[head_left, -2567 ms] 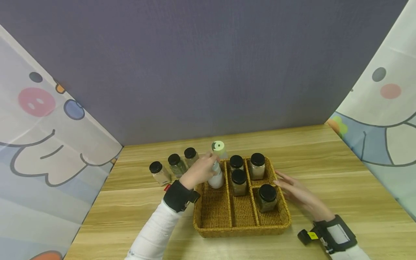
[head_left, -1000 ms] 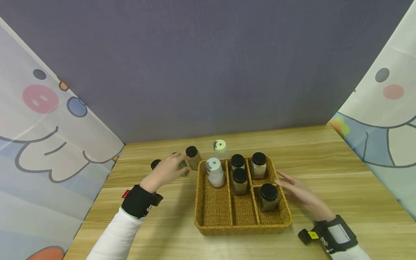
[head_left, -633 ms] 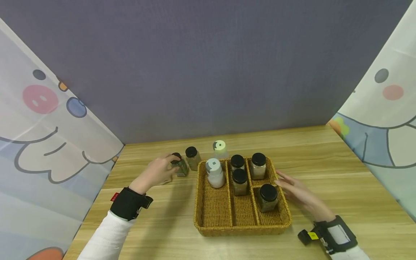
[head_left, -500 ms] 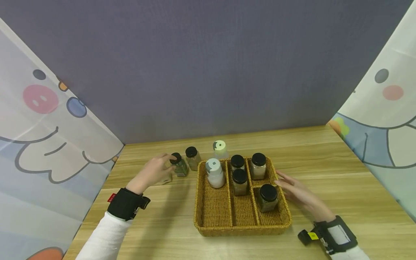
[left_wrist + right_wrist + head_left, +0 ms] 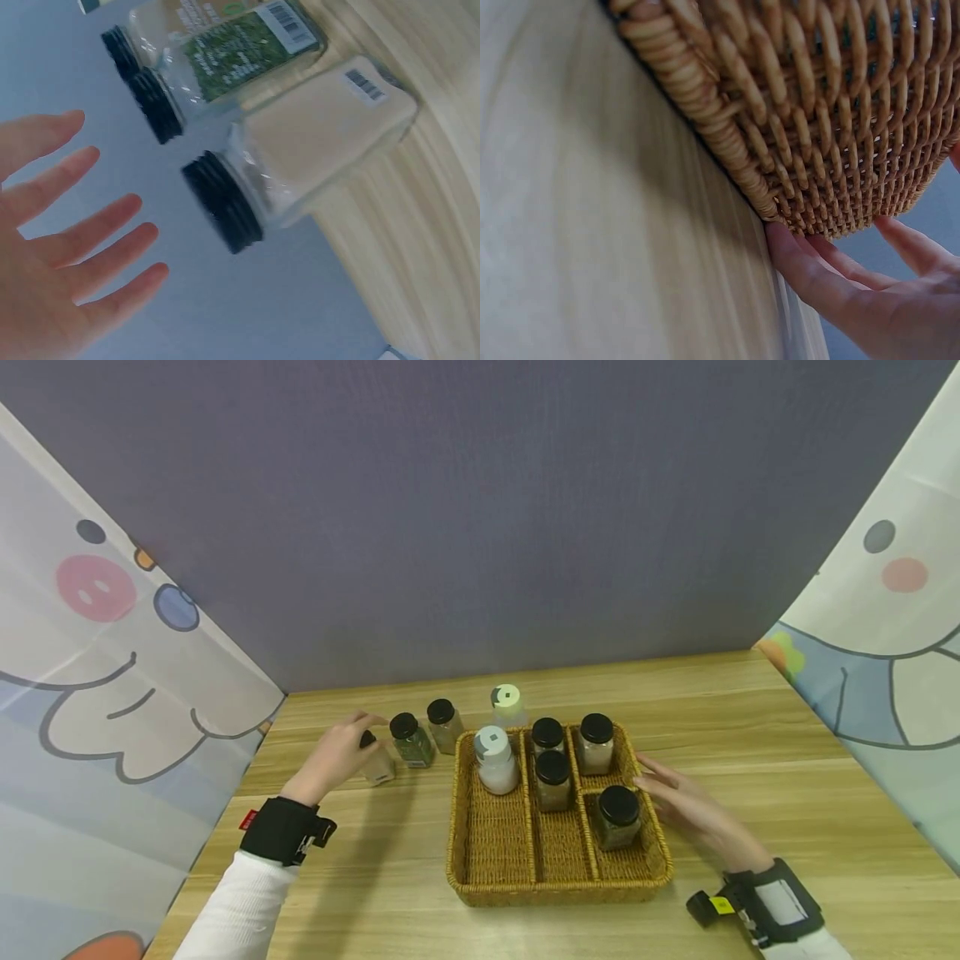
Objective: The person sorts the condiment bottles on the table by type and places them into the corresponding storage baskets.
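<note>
My left hand (image 5: 336, 753) hovers by the leftmost spice jar (image 5: 380, 768), which has a black lid and pale powder inside. In the left wrist view, spread fingers stand apart from that jar's lid (image 5: 222, 202). A jar of green herbs (image 5: 412, 745) and another black-lidded jar (image 5: 446, 728) stand to its right. My right hand (image 5: 697, 818) rests its fingertips against the right side of a divided wicker basket (image 5: 562, 888); the right wrist view shows them touching the woven wall (image 5: 825, 112), fairly straight.
In the basket's left compartment stands a white-capped bottle (image 5: 497, 768). Several black-lidded jars, one at the front right (image 5: 618, 822), fill parts of the other compartments. Behind the basket is a pale-capped bottle (image 5: 507, 703). A grey panel (image 5: 480, 527) closes off the table's back.
My left hand has let go of the white-capped bottle in the basket and moved left, past the herb jar, to the leftmost jar. My right hand has stayed at the basket.
</note>
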Tool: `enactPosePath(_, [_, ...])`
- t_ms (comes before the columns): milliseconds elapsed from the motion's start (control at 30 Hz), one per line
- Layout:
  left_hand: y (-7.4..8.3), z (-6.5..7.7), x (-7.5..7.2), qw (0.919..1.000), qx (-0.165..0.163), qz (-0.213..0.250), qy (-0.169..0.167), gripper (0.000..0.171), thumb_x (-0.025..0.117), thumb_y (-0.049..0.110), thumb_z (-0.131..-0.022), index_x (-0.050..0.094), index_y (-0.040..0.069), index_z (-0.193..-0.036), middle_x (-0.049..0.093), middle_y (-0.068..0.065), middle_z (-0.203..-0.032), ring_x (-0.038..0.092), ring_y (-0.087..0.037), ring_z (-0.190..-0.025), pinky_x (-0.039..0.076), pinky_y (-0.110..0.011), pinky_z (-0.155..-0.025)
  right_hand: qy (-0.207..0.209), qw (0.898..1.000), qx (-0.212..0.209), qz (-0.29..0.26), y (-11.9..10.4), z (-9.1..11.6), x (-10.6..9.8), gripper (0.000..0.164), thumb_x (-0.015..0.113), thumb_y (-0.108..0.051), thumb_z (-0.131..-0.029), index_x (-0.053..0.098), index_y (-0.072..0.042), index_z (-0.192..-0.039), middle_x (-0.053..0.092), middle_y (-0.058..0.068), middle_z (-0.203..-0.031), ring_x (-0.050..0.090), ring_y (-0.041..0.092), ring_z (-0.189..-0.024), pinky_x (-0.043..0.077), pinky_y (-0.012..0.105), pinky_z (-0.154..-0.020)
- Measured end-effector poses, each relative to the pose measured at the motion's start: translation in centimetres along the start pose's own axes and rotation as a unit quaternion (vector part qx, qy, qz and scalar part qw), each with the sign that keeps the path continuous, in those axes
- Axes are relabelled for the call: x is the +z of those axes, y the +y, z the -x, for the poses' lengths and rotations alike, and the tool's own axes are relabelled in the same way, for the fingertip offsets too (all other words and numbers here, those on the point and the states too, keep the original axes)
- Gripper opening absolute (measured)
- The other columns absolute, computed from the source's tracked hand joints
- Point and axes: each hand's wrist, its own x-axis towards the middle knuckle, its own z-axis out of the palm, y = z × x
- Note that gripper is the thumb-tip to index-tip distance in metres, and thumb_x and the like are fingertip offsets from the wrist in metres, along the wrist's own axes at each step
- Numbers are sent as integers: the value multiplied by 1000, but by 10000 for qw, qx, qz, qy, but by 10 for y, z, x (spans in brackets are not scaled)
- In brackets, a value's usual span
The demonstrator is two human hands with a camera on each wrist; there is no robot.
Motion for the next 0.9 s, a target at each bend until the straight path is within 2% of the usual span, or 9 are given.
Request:
enactPosePath(167, [-10, 0, 3, 9996, -213, 158, -135, 38, 59, 14, -84, 51, 0, -119, 47, -26, -114, 49, -41, -98, 43, -50, -81, -43, 10000, -7, 32, -2, 0, 1, 73, 49, -26, -90, 2, -2, -141, 9, 34, -138, 13, 47, -126, 15, 58, -100])
enactPosePath(500, [-22, -1, 11, 9981, -479, 260, -290, 43, 58, 15, -84, 46, -1, -123, 43, -29, -118, 46, -44, -103, 41, -52, -83, -181, 9995, -200, 171, 1, -1, -3, 73, 47, -28, -91, 1, -1, -141, 12, 37, -136, 27, 41, -123, 19, 59, -98])
enactPosePath(633, [-25, -2, 13, 9973, -544, 320, -368, 43, 58, 13, -85, 46, -3, -123, 43, -30, -117, 48, -43, -101, 43, -51, -80, -234, 9994, -164, 197, 2, -1, -3, 75, 48, -31, -90, 0, -2, -141, 8, 36, -137, 22, 43, -125, 16, 59, -99])
enactPosePath(767, [-28, -3, 15, 9965, -577, 338, -500, 42, 58, 11, -84, 47, -4, -122, 45, -30, -112, 53, -38, -90, 47, -44, -70, -108, 9999, -13, 40, 1, -1, -1, 76, 50, -30, -89, 1, -2, -141, 9, 34, -138, 12, 46, -126, 14, 57, -100])
enactPosePath(900, [-31, -3, 18, 9956, -567, 382, -637, 41, 59, 7, -83, 47, -5, -120, 45, -30, -110, 53, -39, -90, 48, -43, -71, 20, 10000, 28, -35, 0, 0, 0, 73, 49, -26, -90, 3, -3, -141, 9, 33, -139, 11, 46, -127, 15, 57, -100])
